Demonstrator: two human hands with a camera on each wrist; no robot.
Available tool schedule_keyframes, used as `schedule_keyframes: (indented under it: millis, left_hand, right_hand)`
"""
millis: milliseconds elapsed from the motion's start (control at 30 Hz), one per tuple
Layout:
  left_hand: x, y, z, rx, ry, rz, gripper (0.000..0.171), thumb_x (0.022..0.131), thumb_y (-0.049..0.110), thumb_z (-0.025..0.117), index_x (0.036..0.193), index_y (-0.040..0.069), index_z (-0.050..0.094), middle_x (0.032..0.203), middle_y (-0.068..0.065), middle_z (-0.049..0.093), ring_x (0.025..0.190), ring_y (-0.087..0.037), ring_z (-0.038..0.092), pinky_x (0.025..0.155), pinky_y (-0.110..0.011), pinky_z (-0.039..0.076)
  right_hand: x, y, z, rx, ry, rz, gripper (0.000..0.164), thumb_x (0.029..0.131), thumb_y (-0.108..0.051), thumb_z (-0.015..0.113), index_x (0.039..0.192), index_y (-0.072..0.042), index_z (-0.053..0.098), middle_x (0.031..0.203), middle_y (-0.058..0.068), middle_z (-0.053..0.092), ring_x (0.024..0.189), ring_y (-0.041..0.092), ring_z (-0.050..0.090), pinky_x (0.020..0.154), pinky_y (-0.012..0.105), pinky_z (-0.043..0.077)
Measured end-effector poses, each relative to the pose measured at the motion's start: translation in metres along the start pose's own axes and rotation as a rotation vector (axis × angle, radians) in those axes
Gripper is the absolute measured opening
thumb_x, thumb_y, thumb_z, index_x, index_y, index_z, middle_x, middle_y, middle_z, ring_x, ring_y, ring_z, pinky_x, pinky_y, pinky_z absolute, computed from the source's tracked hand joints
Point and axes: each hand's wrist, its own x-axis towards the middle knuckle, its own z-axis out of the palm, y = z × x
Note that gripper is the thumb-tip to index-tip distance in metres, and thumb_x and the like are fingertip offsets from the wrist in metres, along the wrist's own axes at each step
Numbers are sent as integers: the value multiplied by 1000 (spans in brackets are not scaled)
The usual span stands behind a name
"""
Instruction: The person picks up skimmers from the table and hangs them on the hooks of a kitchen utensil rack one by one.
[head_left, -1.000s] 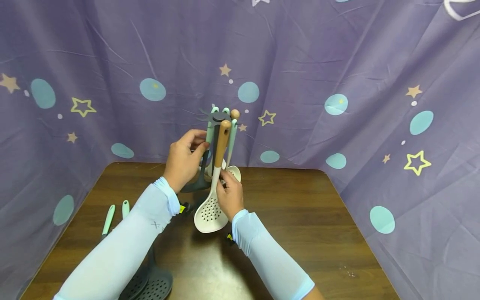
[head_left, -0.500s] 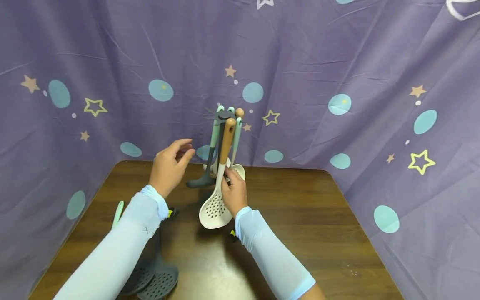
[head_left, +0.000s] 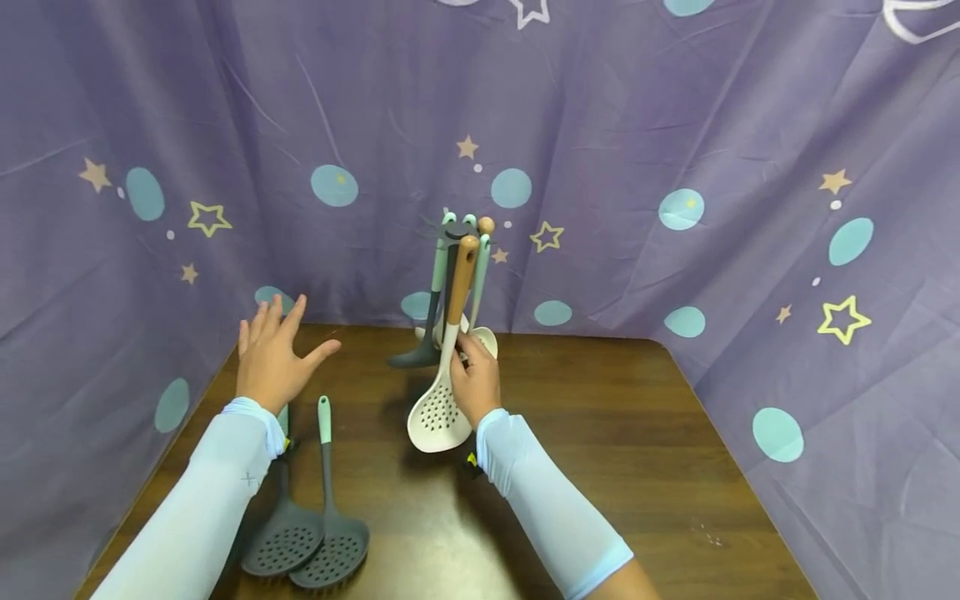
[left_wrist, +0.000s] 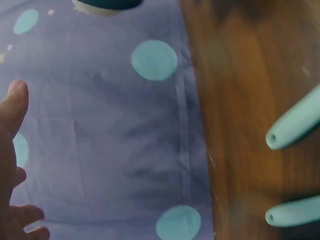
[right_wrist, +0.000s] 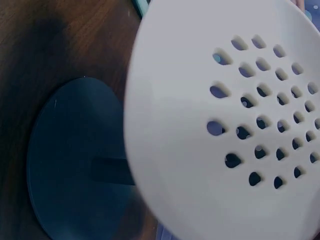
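Observation:
A dark utensil stand (head_left: 459,231) stands at the middle back, hung with several utensils. At its front hangs a white skimmer (head_left: 440,421) with a wooden handle. On its left is a dark utensil (head_left: 417,358) with a mint handle. My right hand (head_left: 477,383) reaches in behind the skimmer's neck, fingers curled at the stand's post; the fingertips are partly hidden. The skimmer's holed bowl (right_wrist: 185,100) fills much of the right wrist view, covering the grip. My left hand (head_left: 272,358) hovers at the left with fingers spread, holding nothing.
Two dark grey skimmers (head_left: 341,550) overlap on the wooden table (head_left: 600,467) at the front left. Their mint handles (left_wrist: 295,212) show in the left wrist view. The stand's round base (right_wrist: 70,165) rests on the table. A purple patterned curtain (head_left: 600,125) surrounds the table's back and sides.
My left hand has let go of the mint-handled utensil, now hanging on the stand, and moved left towards the grey skimmers, its fingers spreading. My right hand has stayed at the stand.

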Motion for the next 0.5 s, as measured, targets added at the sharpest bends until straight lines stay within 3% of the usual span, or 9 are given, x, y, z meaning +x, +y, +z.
schedule_keyframes:
  millis: [167, 333, 500]
  left_hand:
    - [-7, -18, 3, 55, -53, -49, 107, 92, 74, 59, 167, 16, 11, 170, -23, -10, 155, -45, -14, 117, -70, -18]
    - [-16, -37, 8, 70, -124, -83, 110, 92, 74, 59, 167, 15, 4, 168, -29, -11, 152, -52, -15, 113, -76, -18]
    - [-23, -53, 10, 88, -114, -93, 111, 91, 76, 58, 167, 15, 6, 167, -31, -11, 152, -55, -15, 112, -78, -15]
  right_hand:
    - [-2, 0, -1, 1, 4, 0, 28, 98, -3, 67, 126, -5, 73, 111, 11, 74, 102, 26, 72, 88, 40, 60]
    - [-2, 0, -1, -10, 11, 10, 29, 98, -3, 68, 126, -4, 73, 113, 11, 74, 103, 27, 72, 90, 40, 60]
    - [-2, -2, -1, 2, 7, 5, 31, 97, -1, 68, 128, -4, 72, 114, 11, 74, 105, 27, 72, 90, 40, 60]
